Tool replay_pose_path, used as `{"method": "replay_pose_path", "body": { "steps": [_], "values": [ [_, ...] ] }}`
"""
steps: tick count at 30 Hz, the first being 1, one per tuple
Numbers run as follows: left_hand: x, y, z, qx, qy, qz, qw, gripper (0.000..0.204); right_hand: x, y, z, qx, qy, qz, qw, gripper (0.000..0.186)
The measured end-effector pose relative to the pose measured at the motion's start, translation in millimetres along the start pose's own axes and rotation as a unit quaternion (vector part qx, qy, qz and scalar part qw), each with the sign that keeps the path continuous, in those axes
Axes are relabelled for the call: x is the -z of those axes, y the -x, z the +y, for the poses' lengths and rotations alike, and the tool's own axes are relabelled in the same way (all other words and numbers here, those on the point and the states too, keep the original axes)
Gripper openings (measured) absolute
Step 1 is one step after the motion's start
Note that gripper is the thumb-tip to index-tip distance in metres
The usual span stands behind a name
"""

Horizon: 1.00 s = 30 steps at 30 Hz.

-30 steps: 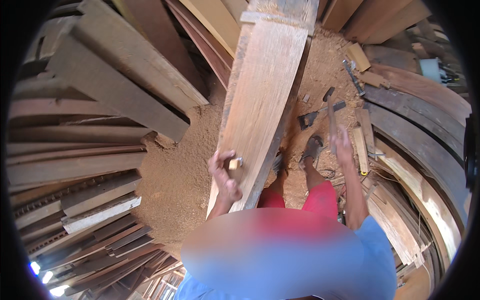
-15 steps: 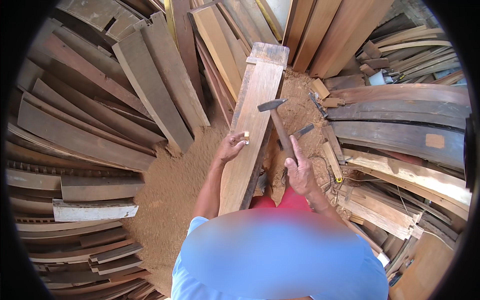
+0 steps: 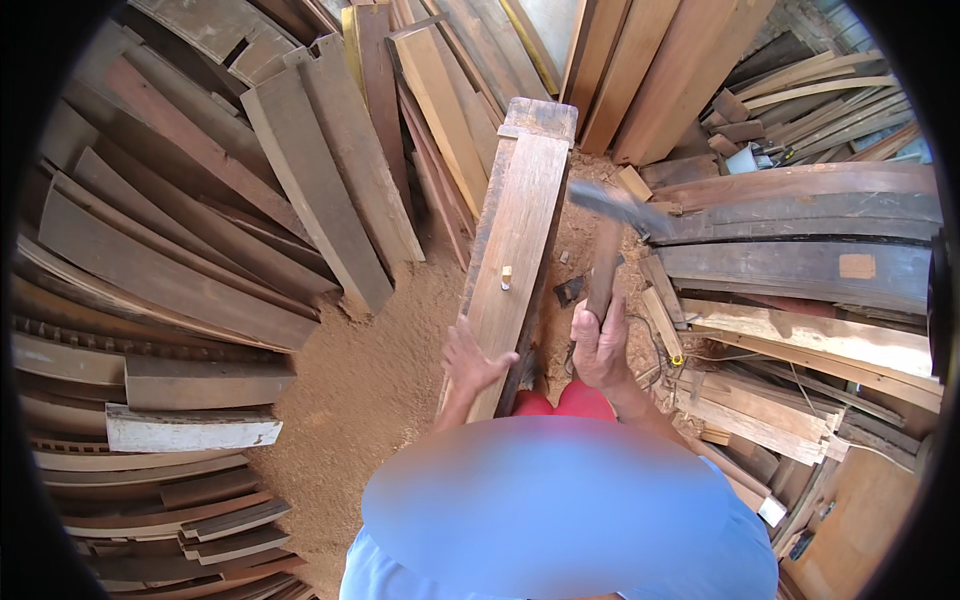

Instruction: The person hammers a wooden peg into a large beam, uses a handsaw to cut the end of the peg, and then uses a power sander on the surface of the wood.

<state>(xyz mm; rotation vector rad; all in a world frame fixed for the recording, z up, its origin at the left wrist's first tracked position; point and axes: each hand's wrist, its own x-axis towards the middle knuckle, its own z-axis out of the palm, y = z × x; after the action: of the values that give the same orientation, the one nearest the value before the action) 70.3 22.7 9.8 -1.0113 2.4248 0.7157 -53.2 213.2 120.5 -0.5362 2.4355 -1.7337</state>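
A long pale wooden board (image 3: 527,200) lies lengthwise in front of me on a darker worn plank (image 3: 541,117). Upright from its face sticks a small pale peg (image 3: 506,278), with nothing holding it. My left hand (image 3: 474,358) rests over the near part of the board, fingers spread and the thumb toward its right edge. To the right of the board, my right hand (image 3: 600,345) grips a hammer (image 3: 604,262) by its wooden handle. The hammer's metal head is raised and smeared by motion.
Sawdust (image 3: 350,400) covers the floor. Stacked dark planks (image 3: 170,260) line the left, and tall boards (image 3: 640,80) lean at the back. Thick beams (image 3: 790,270) and offcuts (image 3: 760,420) crowd the right. A small white container (image 3: 742,160) sits at the far right.
My left hand has let go of the small peg, which now stands on the board, and moved nearer me with fingers spread. The hammer has swung right, away from above the board.
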Motion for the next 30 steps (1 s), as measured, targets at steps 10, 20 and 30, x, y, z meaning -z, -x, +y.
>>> {"method": "replay_pose_path", "body": {
  "steps": [10, 20, 30],
  "values": [
    [-44.4, 2.4, -20.3, -0.064, -0.011, 0.064, 0.996, 0.136, 3.7, -4.8, -28.8, -0.065, 0.084, -0.093, 0.99, 0.039],
    [-26.6, 4.1, -11.0, -0.028, -0.033, 0.028, 0.999, 0.136, -8.0, 21.3, 41.0, -0.158, 0.31, -0.258, 0.901, 0.032],
    [-30.0, 14.7, -28.0, -0.028, -0.058, 0.063, 0.996, 0.133, -14.6, 26.6, -17.5, 0.057, 0.029, -0.062, 0.996, 0.036]
  ]
}}
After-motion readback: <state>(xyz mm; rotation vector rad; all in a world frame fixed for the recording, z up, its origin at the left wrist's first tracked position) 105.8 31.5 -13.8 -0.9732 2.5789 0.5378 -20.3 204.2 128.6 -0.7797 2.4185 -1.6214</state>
